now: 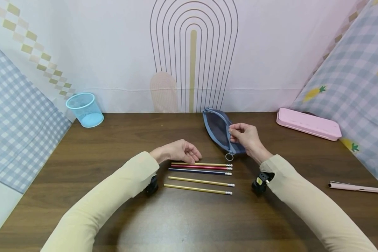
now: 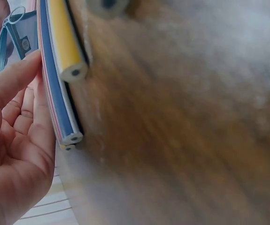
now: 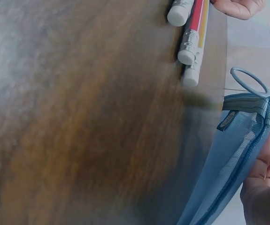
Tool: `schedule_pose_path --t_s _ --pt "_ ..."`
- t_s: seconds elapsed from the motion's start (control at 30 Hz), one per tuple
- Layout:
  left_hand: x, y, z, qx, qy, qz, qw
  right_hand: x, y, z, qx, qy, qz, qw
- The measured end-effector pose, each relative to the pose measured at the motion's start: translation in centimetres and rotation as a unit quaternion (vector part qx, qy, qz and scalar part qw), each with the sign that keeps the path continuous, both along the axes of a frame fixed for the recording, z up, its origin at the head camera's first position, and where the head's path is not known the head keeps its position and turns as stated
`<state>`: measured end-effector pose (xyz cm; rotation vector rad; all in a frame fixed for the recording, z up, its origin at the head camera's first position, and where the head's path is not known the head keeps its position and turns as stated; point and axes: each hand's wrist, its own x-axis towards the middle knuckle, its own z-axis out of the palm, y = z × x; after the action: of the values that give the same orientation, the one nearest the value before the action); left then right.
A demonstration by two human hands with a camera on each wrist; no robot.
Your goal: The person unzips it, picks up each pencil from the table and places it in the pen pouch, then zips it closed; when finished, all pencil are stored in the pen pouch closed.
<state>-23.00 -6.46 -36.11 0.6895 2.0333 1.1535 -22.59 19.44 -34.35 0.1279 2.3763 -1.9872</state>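
Several pencils lie side by side on the table. A gold pencil [image 1: 214, 164] is farthest, then a red pencil [image 1: 201, 167] and a dark blue pencil [image 1: 198, 171]; two more gold pencils lie nearer, their eraser ends to the right. My left hand [image 1: 181, 151] is at the farthest gold pencil, fingers loosely bent. In the left wrist view its thumb tip meets the edge of the row. With my right hand [image 1: 246, 137] I pinch the rim of a blue mesh zip pouch [image 3: 233, 150], whose mouth gapes. A pull ring [image 1: 229, 157] hangs at its near end.
On a brown wooden table [image 1: 113, 150], a light-blue mesh pen cup [image 1: 92, 119] stands at the back left. A pink case [image 1: 308, 124] lies at the back right, and a pale pink pen [image 1: 356, 188] is at the right. Patterned cloth borders the table.
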Motion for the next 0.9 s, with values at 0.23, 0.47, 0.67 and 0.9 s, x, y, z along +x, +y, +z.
schedule_pose_path --t_s 0.23,0.47,0.67,0.9 --pt "0.17 0.47 0.43 -0.041 0.075 -0.020 0.9961 -0.03 0.18 0.08 -0.006 -0.002 0.002 1.000" --pt "0.39 0.87 0.54 -0.067 0.125 -0.021 0.9896 0.02 0.34 0.05 -0.011 0.001 0.001 1.000" --pt "0.38 0.98 0.46 -0.080 0.155 -0.030 0.9842 0.06 0.42 0.12 -0.014 -0.001 -0.001 1.000" --pt "0.09 0.49 0.76 -0.083 0.176 -0.072 0.9783 0.09 0.44 0.23 -0.005 -0.007 0.000 1.000"
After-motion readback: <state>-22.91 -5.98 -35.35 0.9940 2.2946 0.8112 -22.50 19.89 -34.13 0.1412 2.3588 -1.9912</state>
